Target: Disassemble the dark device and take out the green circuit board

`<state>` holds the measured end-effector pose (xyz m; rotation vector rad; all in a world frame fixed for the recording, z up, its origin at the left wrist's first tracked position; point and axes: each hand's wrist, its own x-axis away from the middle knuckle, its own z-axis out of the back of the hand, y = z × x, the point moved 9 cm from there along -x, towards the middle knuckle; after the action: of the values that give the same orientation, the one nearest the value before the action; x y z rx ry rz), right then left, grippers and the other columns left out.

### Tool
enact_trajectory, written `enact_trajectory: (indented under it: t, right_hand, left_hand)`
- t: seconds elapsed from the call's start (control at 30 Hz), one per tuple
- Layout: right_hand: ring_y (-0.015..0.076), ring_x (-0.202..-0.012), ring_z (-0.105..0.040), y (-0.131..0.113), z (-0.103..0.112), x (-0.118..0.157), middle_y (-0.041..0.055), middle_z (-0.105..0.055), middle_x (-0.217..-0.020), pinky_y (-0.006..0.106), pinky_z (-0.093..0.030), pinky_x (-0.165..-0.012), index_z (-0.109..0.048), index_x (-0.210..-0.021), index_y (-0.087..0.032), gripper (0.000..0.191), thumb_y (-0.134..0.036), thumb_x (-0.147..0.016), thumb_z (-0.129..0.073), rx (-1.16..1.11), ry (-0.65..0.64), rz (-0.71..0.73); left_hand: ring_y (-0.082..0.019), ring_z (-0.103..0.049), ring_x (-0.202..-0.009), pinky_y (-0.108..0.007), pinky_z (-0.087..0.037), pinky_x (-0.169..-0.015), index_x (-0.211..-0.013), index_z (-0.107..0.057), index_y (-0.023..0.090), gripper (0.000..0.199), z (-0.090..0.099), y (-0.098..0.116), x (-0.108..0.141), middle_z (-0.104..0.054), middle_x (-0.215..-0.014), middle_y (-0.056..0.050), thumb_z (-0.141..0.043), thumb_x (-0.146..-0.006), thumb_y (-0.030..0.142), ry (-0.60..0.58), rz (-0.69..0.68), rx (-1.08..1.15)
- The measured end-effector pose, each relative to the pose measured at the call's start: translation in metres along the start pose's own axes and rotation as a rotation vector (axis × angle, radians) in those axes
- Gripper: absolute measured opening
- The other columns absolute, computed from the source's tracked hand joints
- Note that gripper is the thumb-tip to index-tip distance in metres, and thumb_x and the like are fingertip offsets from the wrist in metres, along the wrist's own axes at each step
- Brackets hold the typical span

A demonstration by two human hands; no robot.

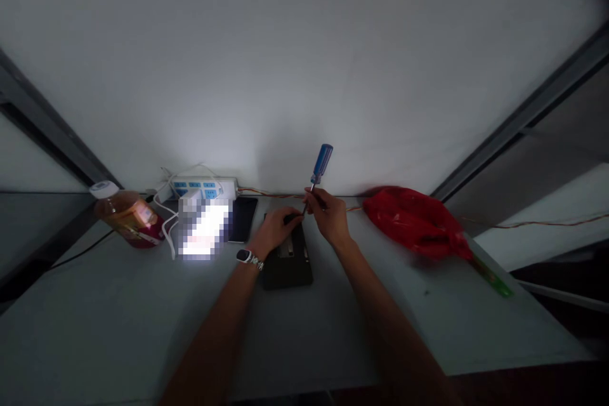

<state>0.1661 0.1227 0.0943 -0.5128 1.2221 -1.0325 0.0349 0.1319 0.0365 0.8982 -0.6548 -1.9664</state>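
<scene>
A screwdriver [322,162] with a blue handle stands tilted, its handle up and its tip down at the far right edge of a dark flat case [288,273]. My right hand [328,212] is closed on the screwdriver's metal shaft, just below the handle. My left hand [278,228], with a watch on its wrist, rests over the far part of the case, its fingers pressed together near the screwdriver's tip. Whether those fingers hold something small is hidden. Small metal parts show on the case beside my left hand.
A black phone [244,219] lies left of the case, beside a bright blurred patch. Behind are a white power strip [229,187] and cables. A bottle [128,216] leans at far left. A red bag [413,219] lies at right on the table [371,355], against the wall.
</scene>
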Motion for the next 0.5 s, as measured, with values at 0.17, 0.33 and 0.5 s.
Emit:
enact_trajectory:
  t: [0.17,0.33,0.5]
  right_hand:
    - [0.0139,-0.058,-0.062,0.004,0.014,0.004,0.0037,-0.070,-0.076,0.028,-0.054,-0.060,-0.069,-0.110,-0.016,0.038,-0.046,-0.092,-0.055,-0.052,0.097,-0.041]
    - [0.0119,-0.050,-0.057,0.017,0.019,0.013,0.0018,-0.066,-0.071,0.025,-0.050,-0.050,-0.068,-0.108,-0.015,0.039,-0.048,-0.090,-0.057,-0.141,0.151,-0.127]
    - [0.0105,-0.044,-0.055,0.033,0.016,0.029,-0.0001,-0.064,-0.069,0.023,-0.045,-0.043,-0.066,-0.103,-0.016,0.040,-0.052,-0.089,-0.057,-0.200,0.161,-0.197]
  left_hand:
    - [-0.019,-0.065,-0.099,-0.034,-0.048,-0.095,-0.096,-0.069,0.020,0.012,0.000,0.000,0.005,-0.071,-0.104,-0.004,-0.059,-0.090,0.022,-0.021,-0.071,-0.054]
    - [-0.020,-0.064,-0.099,-0.034,-0.048,-0.095,-0.093,-0.068,0.020,0.008,-0.004,0.003,0.006,-0.068,-0.105,-0.005,-0.060,-0.090,0.023,-0.056,-0.084,-0.127]
    - [-0.021,-0.063,-0.098,-0.034,-0.048,-0.092,-0.093,-0.067,0.020,0.010,-0.011,0.007,0.003,-0.066,-0.102,-0.006,-0.057,-0.092,0.021,-0.082,-0.069,-0.240]
